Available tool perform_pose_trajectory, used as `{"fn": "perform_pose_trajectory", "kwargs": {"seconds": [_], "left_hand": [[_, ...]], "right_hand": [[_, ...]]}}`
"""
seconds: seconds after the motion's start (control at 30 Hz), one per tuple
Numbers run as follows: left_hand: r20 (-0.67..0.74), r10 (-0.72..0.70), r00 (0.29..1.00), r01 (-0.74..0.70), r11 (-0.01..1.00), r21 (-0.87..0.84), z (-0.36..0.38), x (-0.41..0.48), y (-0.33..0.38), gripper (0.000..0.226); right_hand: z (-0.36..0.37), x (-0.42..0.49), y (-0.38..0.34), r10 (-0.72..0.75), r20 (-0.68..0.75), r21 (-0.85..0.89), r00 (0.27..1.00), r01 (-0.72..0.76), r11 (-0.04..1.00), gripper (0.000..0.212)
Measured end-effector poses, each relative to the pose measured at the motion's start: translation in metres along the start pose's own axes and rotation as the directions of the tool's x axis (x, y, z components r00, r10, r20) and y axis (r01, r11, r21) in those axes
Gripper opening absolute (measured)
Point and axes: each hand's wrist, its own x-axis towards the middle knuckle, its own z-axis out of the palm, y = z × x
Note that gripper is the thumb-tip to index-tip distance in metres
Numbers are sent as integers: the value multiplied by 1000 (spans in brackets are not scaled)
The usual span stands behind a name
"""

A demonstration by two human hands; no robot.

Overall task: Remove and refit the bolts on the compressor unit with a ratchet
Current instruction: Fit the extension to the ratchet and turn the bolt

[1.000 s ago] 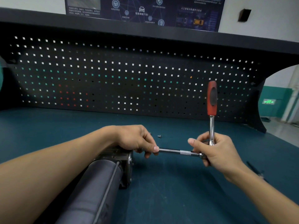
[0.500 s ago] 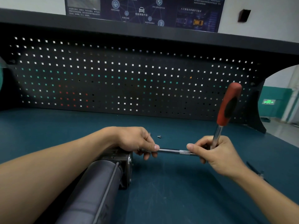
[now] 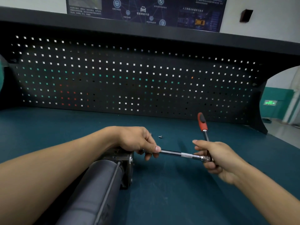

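Note:
The grey cylindrical compressor unit [image 3: 90,189] lies on the teal bench, its metal end block under my left hand. My left hand [image 3: 138,140] pinches the left end of the chrome extension bar [image 3: 178,154], which runs level to the right from the unit's end. My right hand [image 3: 217,156] grips the ratchet head at the bar's right end. The ratchet's red-and-black handle [image 3: 202,121] points away from me, tilted slightly left. A loose bolt [image 3: 160,136] lies on the bench behind the bar. The socket end and the bolt it sits on are hidden by my fingers.
A black pegboard [image 3: 129,78] stands along the back of the teal bench [image 3: 162,192], under a dark shelf. A second small bolt [image 3: 150,134] peeks out beside my left knuckles. The bench's right edge [image 3: 282,142] falls away to the floor.
The ratchet handle swung from upright to tilted right, then dropped away from me and now leans slightly left. My left hand stayed on the bar.

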Motion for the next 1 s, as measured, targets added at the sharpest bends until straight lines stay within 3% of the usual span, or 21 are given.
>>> {"fn": "perform_pose_trajectory", "kwargs": {"seconds": [0.43, 0.53, 0.63, 0.73, 0.87, 1.0], "left_hand": [[-59, -33, 998, 26, 993, -115, 2, -1, 2, 32], [-132, -37, 991, 18, 989, -144, -5, -7, 3, 36], [-200, -56, 978, 31, 991, -126, -20, -19, 1, 26], [-181, -82, 980, 67, 994, -85, -31, -33, -8, 17], [-129, -113, 985, 99, 989, -110, -32, -39, -16, 20], [-79, -124, 989, 122, 992, -26, -28, -38, -14, 24]], "right_hand": [[-3, 3, 1, 64, 37, 50, 997, -66, 997, 25], [-2, 2, 1, 66, 48, 52, 997, -68, 996, 25], [-3, 2, 0, 68, 63, 67, 996, -72, 995, 23], [-4, 4, -1, 77, 76, 121, 994, -86, 989, 22], [-4, 6, -2, 97, 83, 184, 992, -111, 977, 19], [-4, 8, 1, 114, 88, 209, 990, -131, 969, 18]]}}
